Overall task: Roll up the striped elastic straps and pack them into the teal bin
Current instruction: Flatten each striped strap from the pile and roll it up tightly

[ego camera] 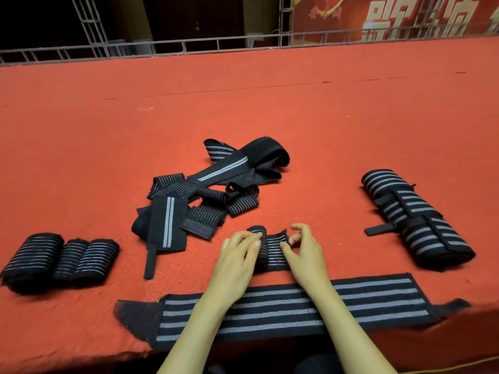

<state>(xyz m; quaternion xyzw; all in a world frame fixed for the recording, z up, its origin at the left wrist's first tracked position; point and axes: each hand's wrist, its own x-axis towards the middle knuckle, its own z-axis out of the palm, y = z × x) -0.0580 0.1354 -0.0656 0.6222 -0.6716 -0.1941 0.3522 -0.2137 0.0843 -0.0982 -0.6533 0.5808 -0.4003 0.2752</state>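
Past the wide flat strap at the near edge of the table, we pinch the half-rolled striped strap lying left-to-right, left hand curled on the roll, right hand pinching the free end; no teal bin in view.

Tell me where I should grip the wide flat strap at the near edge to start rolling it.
Pinch its plain dark left end, coming from the left: the strap lies flat lengthwise, both forearms cross its middle, and that end is free.
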